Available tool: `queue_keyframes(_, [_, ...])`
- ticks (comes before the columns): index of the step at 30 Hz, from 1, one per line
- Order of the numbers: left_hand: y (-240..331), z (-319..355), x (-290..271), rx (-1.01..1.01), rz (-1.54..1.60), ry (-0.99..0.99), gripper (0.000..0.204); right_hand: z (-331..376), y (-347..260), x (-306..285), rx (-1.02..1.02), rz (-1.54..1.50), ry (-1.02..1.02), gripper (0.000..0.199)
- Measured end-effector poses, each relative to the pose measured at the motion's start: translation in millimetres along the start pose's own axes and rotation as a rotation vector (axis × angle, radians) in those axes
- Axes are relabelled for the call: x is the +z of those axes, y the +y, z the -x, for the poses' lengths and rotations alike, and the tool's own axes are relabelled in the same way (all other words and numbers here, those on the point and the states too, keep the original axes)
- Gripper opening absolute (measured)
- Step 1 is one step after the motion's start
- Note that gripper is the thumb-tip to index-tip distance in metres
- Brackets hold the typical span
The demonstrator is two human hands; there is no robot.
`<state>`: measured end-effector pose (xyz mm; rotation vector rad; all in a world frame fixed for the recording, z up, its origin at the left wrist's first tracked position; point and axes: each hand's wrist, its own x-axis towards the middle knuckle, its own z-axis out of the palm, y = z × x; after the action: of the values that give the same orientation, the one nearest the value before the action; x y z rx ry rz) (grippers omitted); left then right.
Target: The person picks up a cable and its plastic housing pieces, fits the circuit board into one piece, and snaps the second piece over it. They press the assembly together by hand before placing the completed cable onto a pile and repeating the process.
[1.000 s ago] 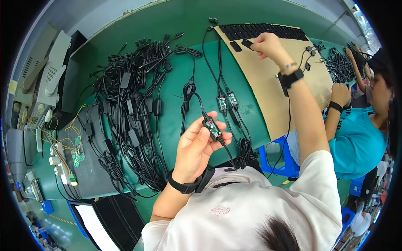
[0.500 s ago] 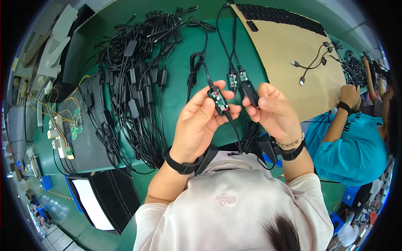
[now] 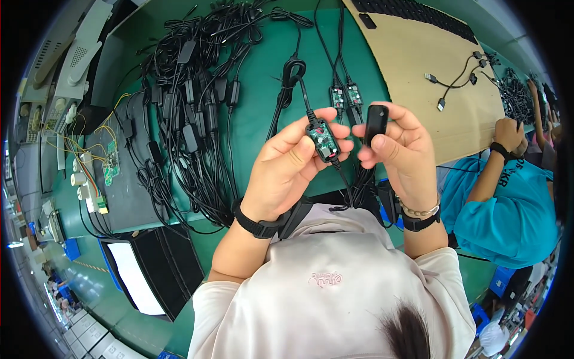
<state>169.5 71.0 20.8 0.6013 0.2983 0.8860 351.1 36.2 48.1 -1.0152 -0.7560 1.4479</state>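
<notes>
My left hand (image 3: 284, 161) pinches an open cable module with a green circuit board (image 3: 323, 141), its black casing half showing the components. A black cable runs from both of its ends. Beside it, my right hand (image 3: 403, 152) holds a glossy black plastic cover (image 3: 375, 124) upright between thumb and fingers, apart from the board. Just beyond my hands, two more open circuit boards on cables (image 3: 354, 94) lie side by side on the green mat (image 3: 263, 78).
A big heap of black cables with closed modules (image 3: 194, 107) covers the left side. Rows of black covers (image 3: 418, 21) and a short USB cable (image 3: 457, 81) lie on a cardboard sheet (image 3: 412, 90). Far left are wired boards (image 3: 110, 164). A co-worker in blue (image 3: 505, 203) sits at right.
My right hand has turned the black cover upright, its smooth face now showing. Both hands and the board have shifted slightly right in view.
</notes>
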Motion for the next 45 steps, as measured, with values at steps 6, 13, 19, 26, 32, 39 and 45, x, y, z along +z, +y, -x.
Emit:
queue_keyframes(6, [-3.5,-1.6,0.9,-0.014,-0.029,-0.005,0.044,-2.7,-0.1,-9.3,0.052,-0.135,-0.047,0.042])
queue_keyframes(13, [-5.3,-4.3,0.2,-0.028,-0.009,-0.019,0.043,0.0,-2.9,-10.0,0.11,-0.307,-0.067,0.045])
queue_keyframes(19, [-5.3,-4.6,0.8,-0.041,0.005,-0.02,0.043,-1.2,1.7,-16.1,0.068,-0.412,-0.133,0.043])
queue_keyframes(26, [-6.1,-5.8,2.9,-0.049,-0.011,0.034,0.044,2.9,6.6,-19.0,0.023,-0.281,-0.108,0.043])
queue_keyframes(32, [-7.8,-5.8,2.3,-0.057,-0.01,0.001,0.045,4.7,7.0,-18.5,0.008,-0.263,-0.091,0.039])
queue_keyframes(39, [-15.0,-4.2,10.5,-0.071,-0.152,0.044,0.035,7.1,7.7,-23.6,0.009,-0.23,-0.111,0.038])
queue_keyframes(45, [-23.1,-3.1,15.0,-0.192,-0.14,0.034,0.034,5.8,11.7,-31.5,-0.011,-0.211,-0.084,0.036])
